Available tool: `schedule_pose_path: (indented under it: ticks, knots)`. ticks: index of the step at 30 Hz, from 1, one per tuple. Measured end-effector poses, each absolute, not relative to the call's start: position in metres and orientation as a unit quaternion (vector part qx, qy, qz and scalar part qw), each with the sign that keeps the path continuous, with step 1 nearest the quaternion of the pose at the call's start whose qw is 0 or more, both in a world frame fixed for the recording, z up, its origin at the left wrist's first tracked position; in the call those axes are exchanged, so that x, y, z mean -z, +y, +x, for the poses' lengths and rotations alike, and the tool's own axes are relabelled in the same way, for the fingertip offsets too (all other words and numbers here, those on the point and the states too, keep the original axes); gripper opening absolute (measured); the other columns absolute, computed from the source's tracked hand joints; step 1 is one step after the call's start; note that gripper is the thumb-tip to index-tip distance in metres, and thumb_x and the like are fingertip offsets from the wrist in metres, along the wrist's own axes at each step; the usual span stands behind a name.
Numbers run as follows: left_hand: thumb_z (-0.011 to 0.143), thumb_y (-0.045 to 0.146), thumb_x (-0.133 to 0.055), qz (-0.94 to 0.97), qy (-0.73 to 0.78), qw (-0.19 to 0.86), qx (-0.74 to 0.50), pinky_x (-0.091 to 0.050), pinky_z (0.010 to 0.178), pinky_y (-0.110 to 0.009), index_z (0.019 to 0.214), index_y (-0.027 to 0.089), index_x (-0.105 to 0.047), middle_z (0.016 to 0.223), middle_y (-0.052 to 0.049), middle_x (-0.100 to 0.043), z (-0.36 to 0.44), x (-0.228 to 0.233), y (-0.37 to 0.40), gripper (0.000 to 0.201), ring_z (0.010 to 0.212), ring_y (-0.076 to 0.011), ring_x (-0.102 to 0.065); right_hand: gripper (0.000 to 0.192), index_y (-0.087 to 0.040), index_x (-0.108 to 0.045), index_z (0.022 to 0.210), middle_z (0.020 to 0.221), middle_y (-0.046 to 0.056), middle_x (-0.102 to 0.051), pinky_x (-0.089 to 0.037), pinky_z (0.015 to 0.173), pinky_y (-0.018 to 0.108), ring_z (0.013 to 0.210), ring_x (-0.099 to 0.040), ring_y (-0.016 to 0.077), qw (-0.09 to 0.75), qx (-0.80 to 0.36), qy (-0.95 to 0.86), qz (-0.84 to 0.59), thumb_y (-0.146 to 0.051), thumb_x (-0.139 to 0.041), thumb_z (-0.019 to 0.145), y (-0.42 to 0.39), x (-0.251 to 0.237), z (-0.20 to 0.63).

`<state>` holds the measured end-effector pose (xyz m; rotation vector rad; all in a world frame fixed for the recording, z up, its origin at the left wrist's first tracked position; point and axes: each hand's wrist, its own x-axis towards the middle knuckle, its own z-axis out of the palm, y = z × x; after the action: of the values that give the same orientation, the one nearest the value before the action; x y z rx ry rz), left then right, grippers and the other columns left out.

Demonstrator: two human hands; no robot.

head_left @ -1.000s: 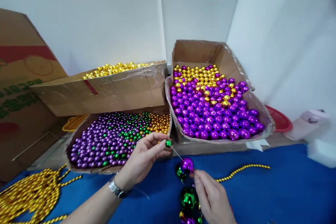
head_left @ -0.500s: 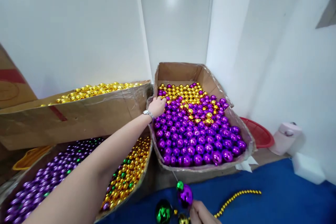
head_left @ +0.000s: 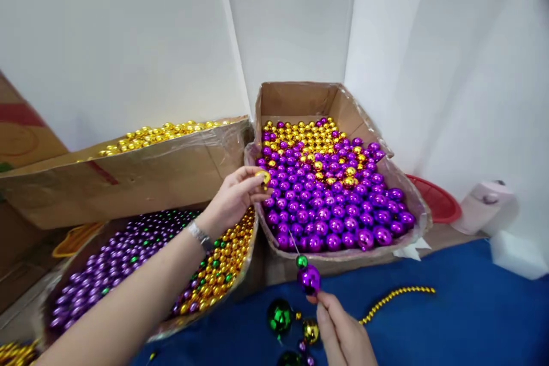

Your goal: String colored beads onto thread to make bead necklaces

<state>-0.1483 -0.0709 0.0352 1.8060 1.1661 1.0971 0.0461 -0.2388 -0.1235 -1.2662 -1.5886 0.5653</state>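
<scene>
My left hand [head_left: 238, 197], a silver watch or bracelet [head_left: 201, 236] on its wrist, pinches a shiny gold bead [head_left: 263, 179] at the left rim of a cardboard box [head_left: 295, 98] full of purple beads [head_left: 334, 226] and gold ones. Lower down, my right hand [head_left: 343, 329] is closed on a strand beside a large purple bead [head_left: 309, 279]. A small green bead [head_left: 302, 262] sits above that one, and a thin needle or wire [head_left: 294, 242] sticks up from it. Big green and gold beads [head_left: 311, 330] hang below on the strand.
Left stands a long carton [head_left: 141, 174] of gold beads. Beneath it, another box holds small purple, green and gold beads [head_left: 231, 257]. A gold bead string [head_left: 398, 296] lies on the blue cloth [head_left: 454, 326]. Right are a red basin [head_left: 435, 200] and a white block [head_left: 517, 254].
My left hand has come out of the box toward me, now with a gold bead in its fingers. My right hand and the strand have risen further into view.
</scene>
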Motion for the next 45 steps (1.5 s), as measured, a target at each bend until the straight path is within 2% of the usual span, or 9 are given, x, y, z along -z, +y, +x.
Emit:
schedule_pose_path:
  ticks: [3, 7, 15, 27, 30, 34, 37, 41, 45]
  knots:
    - [0.086, 0.025, -0.052, 0.504, 0.372, 0.587, -0.513, -0.053, 0.079, -0.03, 0.106, 0.018, -0.05, 0.097, -0.005, -0.062, -0.162, -0.014, -0.13, 0.022, 0.082, -0.0159, -0.066, 0.025, -0.022, -0.06, 0.103, 0.073, 0.003, -0.067, -0.05, 0.057, 0.015, 0.063, -0.066, 0.0133, 0.467, -0.246, -0.713, -0.461, -0.028, -0.037, 0.095, -0.243, 0.117, 0.046]
    - [0.083, 0.02, -0.058, 0.371, 0.359, 0.654, -0.554, -0.054, 0.077, -0.028, 0.107, 0.019, -0.053, 0.096, -0.005, -0.064, -0.172, 0.008, -0.174, 0.024, 0.082, -0.0166, -0.067, 0.024, -0.019, -0.059, 0.105, 0.085, 0.005, -0.068, -0.052, 0.069, 0.02, 0.075, -0.067, 0.0152, 0.456, -0.186, -0.759, -0.425, -0.021, -0.037, 0.094, -0.251, 0.115, 0.038]
    - [0.082, 0.02, -0.061, 0.345, 0.372, 0.656, -0.558, -0.055, 0.073, -0.029, 0.107, 0.02, -0.054, 0.094, -0.006, -0.066, -0.18, 0.021, -0.202, 0.026, 0.083, -0.02, -0.068, 0.023, -0.019, -0.058, 0.104, 0.089, 0.005, -0.069, -0.052, 0.069, 0.022, 0.078, -0.067, 0.0156, 0.436, -0.133, -0.782, -0.425, -0.016, -0.038, 0.093, -0.261, 0.116, 0.026]
    - [0.083, 0.02, -0.06, 0.394, 0.356, 0.638, -0.557, -0.055, 0.074, -0.03, 0.107, 0.019, -0.055, 0.097, -0.005, -0.063, -0.179, 0.025, -0.217, 0.025, 0.087, -0.0204, -0.066, 0.019, -0.018, -0.058, 0.102, 0.092, 0.006, -0.068, -0.046, 0.072, 0.026, 0.081, -0.064, 0.0167, 0.388, -0.154, -0.786, -0.456, -0.017, -0.041, 0.093, -0.274, 0.104, 0.028]
    - [0.081, 0.018, -0.063, 0.443, 0.354, 0.618, -0.545, -0.055, 0.073, -0.029, 0.108, 0.019, -0.056, 0.099, -0.005, -0.062, -0.173, 0.029, -0.225, 0.029, 0.087, -0.0186, -0.064, 0.018, -0.018, -0.056, 0.102, 0.089, 0.005, -0.067, -0.044, 0.071, 0.025, 0.08, -0.064, 0.016, 0.386, -0.182, -0.772, -0.471, -0.02, -0.04, 0.094, -0.276, 0.099, 0.025]
    - [0.081, 0.017, -0.063, 0.44, 0.35, 0.625, -0.541, -0.054, 0.073, -0.027, 0.111, 0.019, -0.056, 0.1, -0.005, -0.06, -0.17, 0.037, -0.231, 0.03, 0.088, -0.0161, -0.062, 0.014, -0.019, -0.052, 0.097, 0.077, 0.001, -0.063, -0.04, 0.063, 0.024, 0.069, -0.061, 0.0145, 0.344, -0.255, -0.738, -0.521, -0.024, -0.039, 0.095, -0.28, 0.094, 0.026]
    - [0.081, 0.017, -0.063, 0.415, 0.353, 0.636, -0.546, -0.054, 0.075, -0.028, 0.108, 0.018, -0.058, 0.098, -0.005, -0.061, -0.171, 0.041, -0.232, 0.028, 0.087, -0.0153, -0.062, 0.016, -0.02, -0.051, 0.099, 0.08, 0.001, -0.059, -0.039, 0.065, 0.024, 0.073, -0.058, 0.0139, 0.321, -0.299, -0.744, -0.504, -0.024, -0.036, 0.096, -0.281, 0.092, 0.03]
    - [0.078, 0.018, -0.066, 0.422, 0.361, 0.615, -0.56, -0.054, 0.074, -0.027, 0.106, 0.018, -0.058, 0.099, -0.005, -0.061, -0.171, 0.043, -0.234, 0.029, 0.087, -0.0154, -0.061, 0.019, -0.02, -0.055, 0.105, 0.094, 0.004, -0.055, -0.04, 0.077, 0.025, 0.088, -0.055, 0.0156, 0.357, -0.278, -0.753, -0.478, -0.022, -0.039, 0.095, -0.281, 0.092, 0.034]
    - [0.075, 0.017, -0.069, 0.455, 0.37, 0.57, -0.575, -0.054, 0.076, -0.028, 0.107, 0.018, -0.057, 0.101, -0.005, -0.061, -0.172, 0.042, -0.242, 0.035, 0.089, -0.0158, -0.059, 0.017, -0.021, -0.059, 0.1, 0.086, 0.002, -0.055, -0.04, 0.072, 0.024, 0.08, -0.054, 0.0142, 0.385, -0.291, -0.728, -0.487, -0.022, -0.043, 0.094, -0.283, 0.096, 0.03]
